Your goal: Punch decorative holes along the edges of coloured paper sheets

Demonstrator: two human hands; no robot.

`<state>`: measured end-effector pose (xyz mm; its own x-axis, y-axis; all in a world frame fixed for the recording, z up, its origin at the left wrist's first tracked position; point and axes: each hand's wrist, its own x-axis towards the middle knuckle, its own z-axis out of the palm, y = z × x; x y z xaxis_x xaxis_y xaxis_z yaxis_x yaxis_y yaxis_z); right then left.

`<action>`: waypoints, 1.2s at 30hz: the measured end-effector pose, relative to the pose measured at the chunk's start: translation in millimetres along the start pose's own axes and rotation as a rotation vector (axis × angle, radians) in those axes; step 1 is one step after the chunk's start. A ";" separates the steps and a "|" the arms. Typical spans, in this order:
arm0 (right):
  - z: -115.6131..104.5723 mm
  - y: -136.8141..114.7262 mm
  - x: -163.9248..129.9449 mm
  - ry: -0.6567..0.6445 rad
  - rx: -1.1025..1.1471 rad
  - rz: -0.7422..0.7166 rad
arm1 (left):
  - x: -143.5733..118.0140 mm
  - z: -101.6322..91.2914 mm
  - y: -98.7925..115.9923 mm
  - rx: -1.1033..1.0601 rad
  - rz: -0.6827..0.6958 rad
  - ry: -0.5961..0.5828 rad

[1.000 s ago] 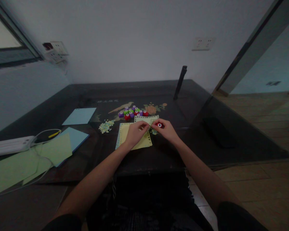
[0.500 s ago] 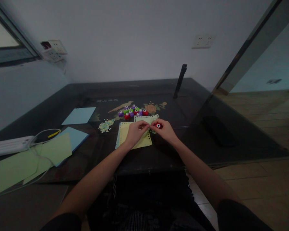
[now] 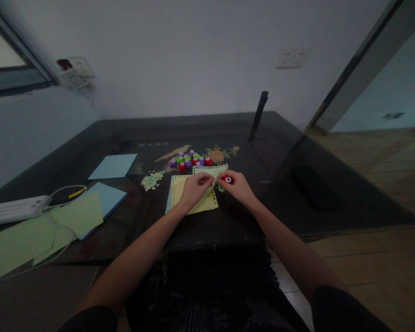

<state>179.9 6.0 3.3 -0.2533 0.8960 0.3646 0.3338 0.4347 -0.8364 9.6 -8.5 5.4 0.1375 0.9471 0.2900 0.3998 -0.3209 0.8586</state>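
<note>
My left hand (image 3: 193,188) and my right hand (image 3: 240,186) meet over the table with thumbs and fingertips pinched together. Between them is pale green paper (image 3: 205,170) with holes along its far edge; a crumpled or folded bit shows at the fingertips. A red punch-like piece (image 3: 228,180) with a white, dark-centred button shows in the gap of my right hand's fingers; I cannot tell whether it is gripped or lies behind. Under my left hand lies a yellow sheet (image 3: 178,189) with punched edges, over a light blue one. Pale paper bits (image 3: 221,188) lie below my right hand.
Several red, purple and green button-topped pieces (image 3: 188,161) cluster beyond my hands. Left of the sheets is a pile of paper cut-outs (image 3: 152,180). Blue sheets (image 3: 113,166), green sheets (image 3: 76,216), a white power strip (image 3: 17,210) and its cable occupy the left. A black post (image 3: 258,115) stands at the back right.
My fingertips have shifted slightly, and more of the pale paper bit shows between them. The sheets and the coloured pieces stay where they were.
</note>
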 end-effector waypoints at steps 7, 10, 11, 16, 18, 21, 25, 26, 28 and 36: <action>-1.2 -1.4 -0.4 -0.009 -0.014 -0.002 | -0.5 -0.3 3.0 -0.010 0.005 -0.007; -1.1 -1.9 -0.7 -0.012 -0.019 -0.013 | -0.5 0.6 0.7 0.000 0.009 0.001; -1.0 -1.9 -0.7 -0.012 -0.019 -0.016 | -0.4 0.9 -0.3 0.007 0.012 0.004; 0.3 -1.7 -0.9 -0.009 -0.039 -0.024 | 0.1 1.8 -4.7 0.048 0.033 0.026; 0.5 -2.1 -0.9 -0.005 -0.044 -0.030 | 0.2 2.2 -5.5 0.063 0.043 0.031; 0.2 -3.2 -0.9 -0.004 -0.052 -0.036 | 0.0 3.1 -5.7 0.076 0.057 0.044; -0.5 -4.1 -1.2 -0.012 -0.061 -0.036 | -0.2 3.6 -4.8 0.074 0.062 0.048; -0.6 -4.2 -1.3 -0.012 -0.063 -0.036 | -0.1 3.2 -4.2 0.073 0.060 0.048; -1.4 -3.9 -1.3 -0.008 -0.066 -0.031 | 0.2 1.8 -2.8 0.068 0.056 0.059; -15.2 6.1 3.4 -0.051 -0.131 0.103 | 2.6 -4.8 2.2 0.025 0.025 0.115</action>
<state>194.9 13.1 5.5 -0.2564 0.9320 0.2561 0.4746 0.3522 -0.8066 6.4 -6.7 10.0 0.0435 0.9324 0.3588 0.4201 -0.3430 0.8402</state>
